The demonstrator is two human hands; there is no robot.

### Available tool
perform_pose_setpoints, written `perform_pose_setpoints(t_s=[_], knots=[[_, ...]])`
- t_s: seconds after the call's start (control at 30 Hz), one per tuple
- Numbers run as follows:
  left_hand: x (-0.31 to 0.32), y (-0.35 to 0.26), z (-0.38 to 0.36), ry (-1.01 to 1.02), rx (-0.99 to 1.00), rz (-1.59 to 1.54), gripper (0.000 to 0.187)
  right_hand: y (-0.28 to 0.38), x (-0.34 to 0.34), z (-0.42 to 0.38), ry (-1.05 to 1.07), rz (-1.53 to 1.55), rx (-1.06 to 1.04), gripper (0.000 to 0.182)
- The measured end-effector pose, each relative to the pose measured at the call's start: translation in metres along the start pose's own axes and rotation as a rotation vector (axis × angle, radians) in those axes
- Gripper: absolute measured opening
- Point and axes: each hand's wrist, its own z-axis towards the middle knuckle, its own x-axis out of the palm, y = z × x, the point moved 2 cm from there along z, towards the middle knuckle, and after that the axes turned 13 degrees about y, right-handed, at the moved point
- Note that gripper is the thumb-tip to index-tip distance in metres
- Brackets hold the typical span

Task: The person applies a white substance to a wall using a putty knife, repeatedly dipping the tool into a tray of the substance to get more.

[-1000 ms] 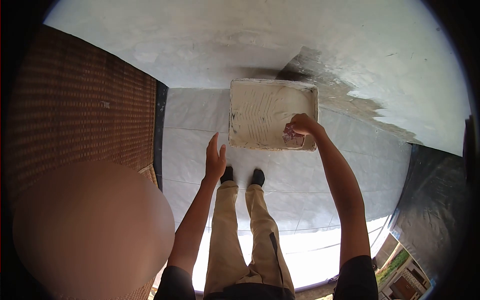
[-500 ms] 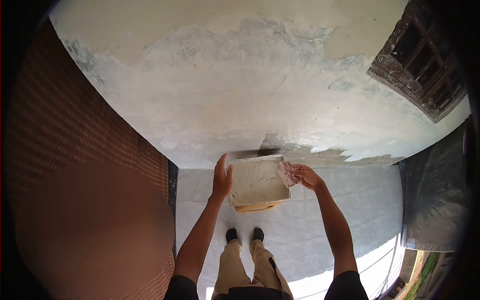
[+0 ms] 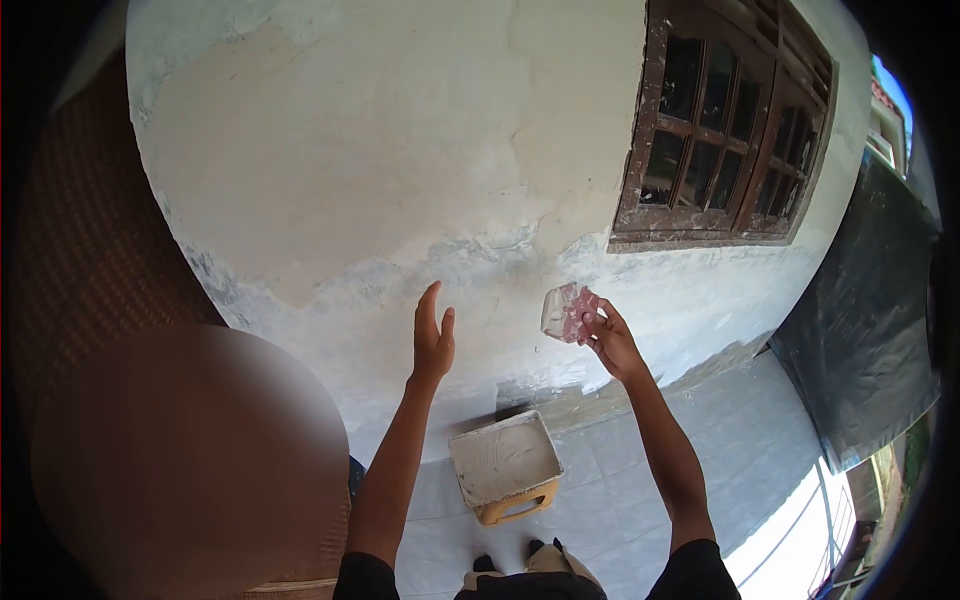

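Note:
My right hand grips a small reddish-pink scraper smeared with whitish paste, held up in front of the wall. My left hand is raised at the left, fingers apart, with nothing in it. Below and between both hands, a rectangular tray of creamy white paste rests on a yellow-orange stool near the foot of the wall. The wall shows rough whitish patches and a bare greyish strip low down.
A brown wooden window is set in the wall at upper right. Grey sheeting covers the floor. Woven matting stands at the left, and a dark sheet hangs at the right. A blurred round area hides the lower left.
The view has tilted up towards the wall and window. My right hand has lifted the scraper away from the tray. My left hand has moved off the tray's left side.

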Motion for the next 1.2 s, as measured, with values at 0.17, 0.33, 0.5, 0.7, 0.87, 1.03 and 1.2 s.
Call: perform_pose_setpoints(t_s=[0.17, 0.33, 0.5, 0.7, 0.87, 1.03, 1.2], knots=[[-0.009, -0.032, 0.052, -0.013, 0.08, 0.081, 0.05, 0.059, 0.002, 0.027, -0.028, -0.124, -0.197, 0.038], [-0.003, -0.061, 0.109, -0.059, 0.165, 0.167, 0.051, 0.085, -0.018, 0.062, -0.08, -0.18, -0.37, 0.036], [0.003, -0.089, 0.165, -0.179, 0.283, 0.315, 0.053, 0.097, -0.038, 0.091, -0.221, -0.69, -0.617, 0.029], [0.005, -0.093, 0.206, -0.3, 0.351, 0.495, 0.055, 0.095, -0.042, 0.11, -0.353, -1.2, -1.03, 0.04], [0.019, -0.079, 0.212, -0.37, 0.284, 0.646, 0.058, 0.07, -0.041, 0.134, -0.395, -1.398, -0.991, 0.042], [0.024, -0.064, 0.219, -0.414, 0.295, 0.707, 0.059, 0.056, -0.037, 0.142, -0.483, -1.572, -0.934, 0.043], [0.029, -0.059, 0.219, -0.456, 0.29, 0.789, 0.059, 0.061, -0.036, 0.142, -0.479, -1.682, -0.937, 0.041]])
